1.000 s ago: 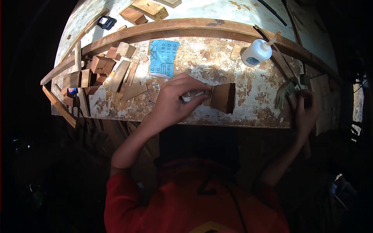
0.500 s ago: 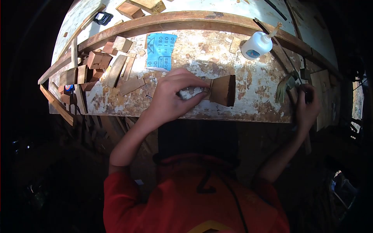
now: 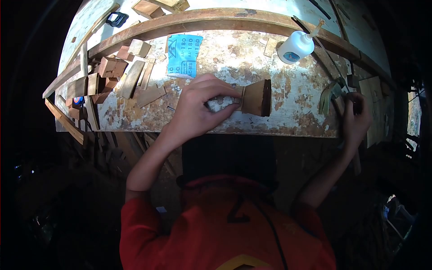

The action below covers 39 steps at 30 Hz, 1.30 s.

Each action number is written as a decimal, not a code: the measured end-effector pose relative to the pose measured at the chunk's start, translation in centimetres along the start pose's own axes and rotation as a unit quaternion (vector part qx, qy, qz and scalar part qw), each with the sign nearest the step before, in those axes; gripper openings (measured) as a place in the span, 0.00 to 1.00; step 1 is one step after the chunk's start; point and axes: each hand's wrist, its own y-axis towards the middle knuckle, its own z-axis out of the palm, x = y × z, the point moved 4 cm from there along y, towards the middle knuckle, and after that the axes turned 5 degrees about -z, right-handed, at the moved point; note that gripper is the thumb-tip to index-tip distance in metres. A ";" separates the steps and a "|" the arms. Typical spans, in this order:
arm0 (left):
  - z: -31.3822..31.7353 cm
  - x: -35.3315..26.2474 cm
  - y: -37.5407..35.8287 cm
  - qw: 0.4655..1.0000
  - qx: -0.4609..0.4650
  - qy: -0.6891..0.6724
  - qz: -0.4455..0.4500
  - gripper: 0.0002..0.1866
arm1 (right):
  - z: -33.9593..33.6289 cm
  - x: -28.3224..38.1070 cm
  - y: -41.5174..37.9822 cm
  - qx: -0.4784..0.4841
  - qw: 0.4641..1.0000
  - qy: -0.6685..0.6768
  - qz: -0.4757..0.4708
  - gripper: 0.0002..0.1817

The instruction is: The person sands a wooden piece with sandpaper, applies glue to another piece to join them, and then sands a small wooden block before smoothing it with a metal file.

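Observation:
Near the front edge of the bench, my left hand (image 3: 194,108) is closed on the narrow end of a tapered wooden block (image 3: 254,99). The block lies on its side, its wide dark end facing right. Thumb and fingertips pinch it from the left. Far to the right, my right hand (image 3: 357,120) has its fingers curled beside a greenish folded strip (image 3: 330,96) and a thin rod. Shadow covers those fingers, and what they hold cannot be made out.
Wooden offcuts (image 3: 113,67) crowd the left side of the paint-worn bench (image 3: 292,121). Blue sandpaper (image 3: 183,54) lies behind my left hand. A white glue bottle (image 3: 295,47) stands back right. A long wooden bar (image 3: 198,19) spans the rear, and a nail (image 3: 171,108) lies near my left wrist.
The bench and everything on it sit slightly higher in the view. My left hand keeps its grip on the wooden block, and my right hand stays by the greenish strip.

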 end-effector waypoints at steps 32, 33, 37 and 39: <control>0.3 0.3 -0.3 1.000 -0.002 0.009 -0.004 0.14 | 0.1 0.0 -0.1 -0.003 1.000 0.011 0.004 0.09; 0.3 0.3 -0.3 1.000 -0.001 0.008 -0.004 0.13 | 0.0 0.1 -0.1 -0.005 1.000 0.012 0.005 0.09; 0.2 0.3 -0.3 1.000 0.005 0.012 0.000 0.14 | 0.0 0.1 -0.1 -0.006 1.000 0.013 -0.003 0.10; 0.2 0.3 -0.3 1.000 0.001 0.014 0.006 0.13 | 0.1 0.2 -0.1 -0.008 1.000 0.021 0.000 0.10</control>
